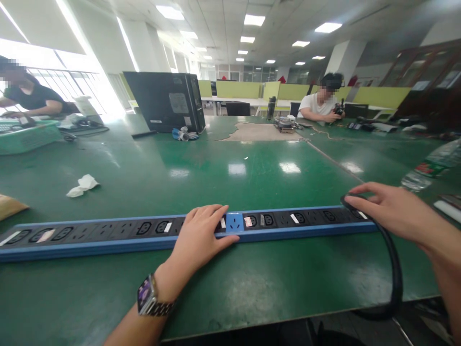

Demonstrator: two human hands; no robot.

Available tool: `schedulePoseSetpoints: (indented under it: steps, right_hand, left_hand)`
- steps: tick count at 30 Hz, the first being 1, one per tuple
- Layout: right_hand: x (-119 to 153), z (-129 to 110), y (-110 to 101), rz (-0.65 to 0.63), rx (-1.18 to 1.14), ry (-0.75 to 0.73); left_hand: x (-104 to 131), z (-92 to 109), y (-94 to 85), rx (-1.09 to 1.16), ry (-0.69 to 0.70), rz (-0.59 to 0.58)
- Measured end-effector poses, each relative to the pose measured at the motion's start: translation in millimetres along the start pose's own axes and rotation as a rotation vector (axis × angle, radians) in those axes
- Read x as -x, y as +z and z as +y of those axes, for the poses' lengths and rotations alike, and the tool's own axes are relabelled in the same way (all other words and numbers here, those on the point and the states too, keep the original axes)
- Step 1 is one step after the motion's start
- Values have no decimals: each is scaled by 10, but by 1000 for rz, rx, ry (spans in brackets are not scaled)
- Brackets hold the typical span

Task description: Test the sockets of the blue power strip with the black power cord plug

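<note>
A long blue power strip [235,222] with a black socket face lies across the green table, running from the left edge to the right side. My left hand [201,230], with a watch on its wrist, grips the strip near its middle, fingers over the far edge and thumb along the near one, covering a few sockets. At the strip's right end my right hand [385,204] pinches a thick black cable [395,274] between thumb and fingers. From there the cable loops down past the table's front edge. Its joint with the strip is partly hidden.
A black computer case [169,102] stands on the green table [201,178], gloves [185,134] beside it. Crumpled tissue [82,186] and a green basket [29,137] are left; a plastic bottle [428,166] is right. Two people sit across the table.
</note>
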State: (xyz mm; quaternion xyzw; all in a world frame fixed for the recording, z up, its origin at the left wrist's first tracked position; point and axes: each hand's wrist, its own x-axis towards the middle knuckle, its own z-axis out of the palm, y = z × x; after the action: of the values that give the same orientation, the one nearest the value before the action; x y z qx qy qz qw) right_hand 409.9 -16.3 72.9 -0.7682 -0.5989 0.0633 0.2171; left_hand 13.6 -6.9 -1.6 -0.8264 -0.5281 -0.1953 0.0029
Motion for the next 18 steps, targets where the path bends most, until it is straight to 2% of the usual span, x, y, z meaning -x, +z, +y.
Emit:
schedulePoseSetpoints:
  steps: [3,5,8,13,18]
  right_hand:
    - [-39,320,123,-38,-8,7]
    - [-48,422,210,-32,-29,-21]
    - [-79,449,281,-28,-29,-58]
    - [-142,415,283,-144,-6,-130]
    - [-162,466,331,-47,73,-146]
  left_hand:
    - [52,-133,-29,-74,-50,20]
    - [70,-176,-30,-90,-60,13]
    - [76,-181,-21,-93,-58,12]
    - [81,-167,-17,-102,-64,4]
    - [88,-134,-28,-67,-55,8]
